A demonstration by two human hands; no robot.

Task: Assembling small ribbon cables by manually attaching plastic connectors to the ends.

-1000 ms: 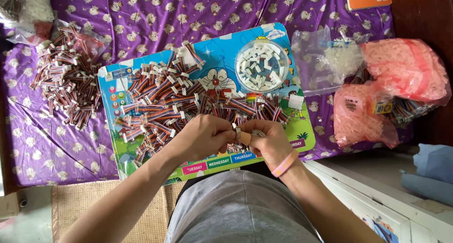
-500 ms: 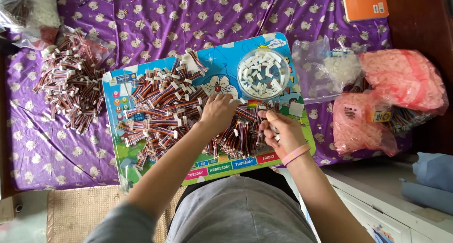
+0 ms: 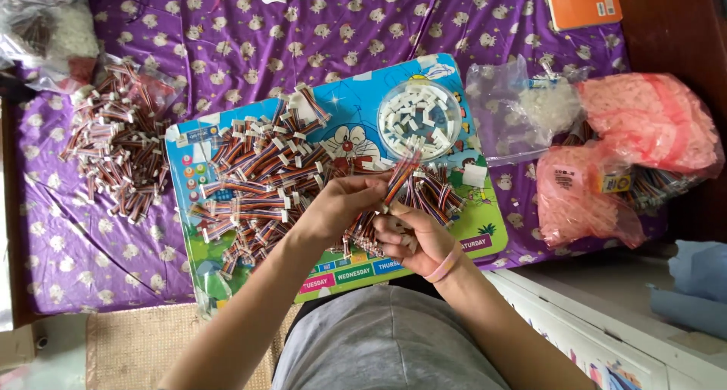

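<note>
Since half a second ago, both hands have drawn together over the near edge of the cartoon board (image 3: 454, 117), and a striped ribbon cable (image 3: 399, 179) now stands up between them. The left hand (image 3: 337, 208) has its grip pressed together on the cable's lower part, fingers curled around it. The right hand (image 3: 413, 238), just beside it and nearer the body, is closed with small white pieces showing between its fingers; what exactly it pinches I cannot tell. Beyond the grips lies the heap of finished cables (image 3: 257, 182), and further beyond, to the right, the round dish of white connectors (image 3: 420, 117). This looks like fitting a connector onto the cable end; the next move would call for lining the end up squarely with a housing.
</note>
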